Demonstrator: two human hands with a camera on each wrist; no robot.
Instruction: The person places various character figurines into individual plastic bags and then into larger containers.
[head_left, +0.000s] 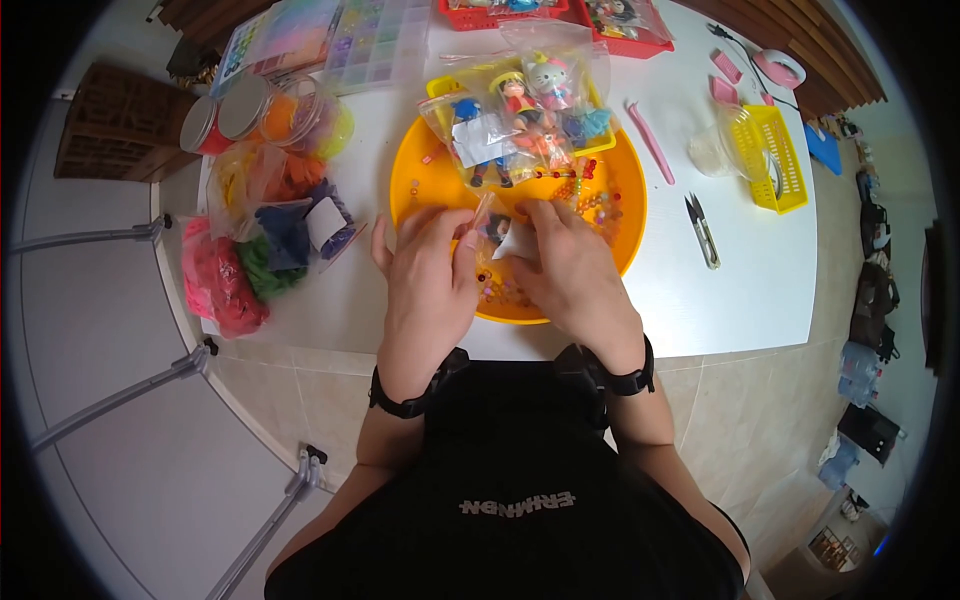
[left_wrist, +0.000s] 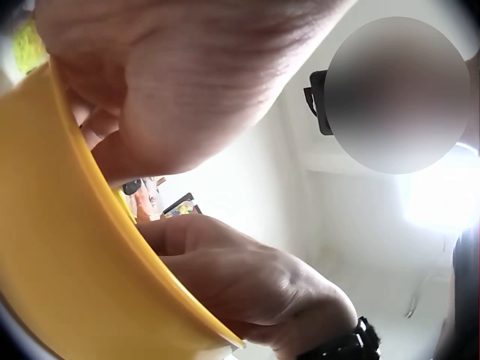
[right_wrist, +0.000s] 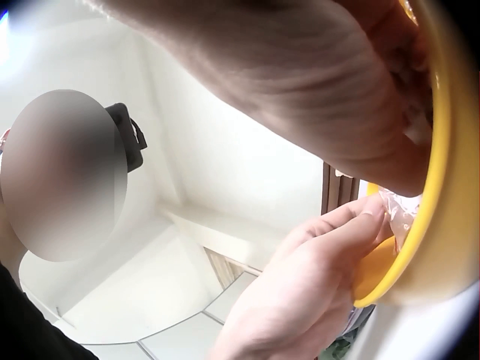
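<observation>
Over the orange round tray (head_left: 403, 170), a small clear plastic bag (head_left: 484, 214) lies between both hands. Inside it shows a dark-haired figure (head_left: 497, 229), with a white label (head_left: 516, 242) at its right side. My left hand (head_left: 430, 275) pinches the bag's left edge between thumb and fingers; the right wrist view shows this pinch on the crinkled plastic (right_wrist: 401, 214). The right hand (head_left: 585, 270) grips the label side, its thumb below and fingers above. Loose beads (head_left: 503, 291) lie in the tray beneath and around the hands.
Bagged toy figures (head_left: 520, 105) fill a yellow basket overlapping the tray's far side. At left are jars (head_left: 245, 108) and bags of coloured material (head_left: 225, 275). Thread snips (head_left: 703, 232), a pink tool (head_left: 652, 143) and a yellow basket (head_left: 778, 160) lie at right.
</observation>
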